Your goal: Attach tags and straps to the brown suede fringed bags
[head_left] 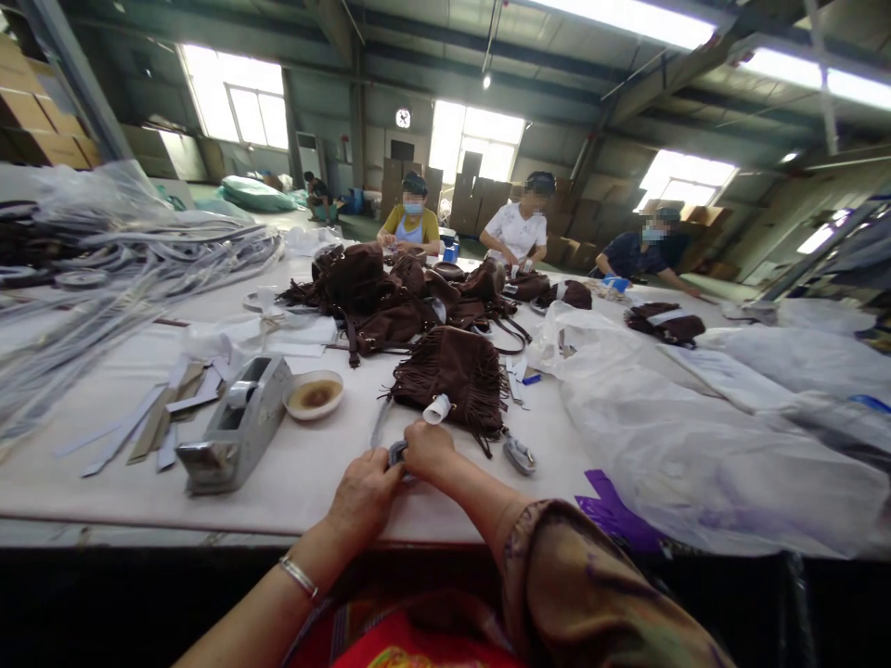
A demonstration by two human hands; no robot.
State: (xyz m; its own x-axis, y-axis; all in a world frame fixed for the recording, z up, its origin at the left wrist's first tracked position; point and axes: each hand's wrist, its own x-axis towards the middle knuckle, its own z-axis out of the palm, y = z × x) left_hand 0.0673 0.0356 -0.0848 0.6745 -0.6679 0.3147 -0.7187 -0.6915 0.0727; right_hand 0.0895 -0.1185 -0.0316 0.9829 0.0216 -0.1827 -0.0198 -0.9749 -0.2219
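Observation:
A dark brown fringed bag (452, 371) lies on the table just beyond my hands, with a roll of white paper (437, 409) at its front edge. My left hand (366, 492) is closed, its fingertips pinching a grey wrapped strap (397, 453). Against it, my right hand (426, 449) is closed on the same strap. A thin pale length curves from there up to the bag's left side. Right of the bag lies another grey wrapped end (519, 456). My fingers hide most of the held part.
A tape dispenser (240, 427) and a shallow dish (315, 395) stand left, near loose strips (149, 422). Several brown bags (376, 292) are heaped behind. Plastic sheeting (696, 436) and a purple piece (616, 515) lie right. Co-workers (519, 227) work across the table.

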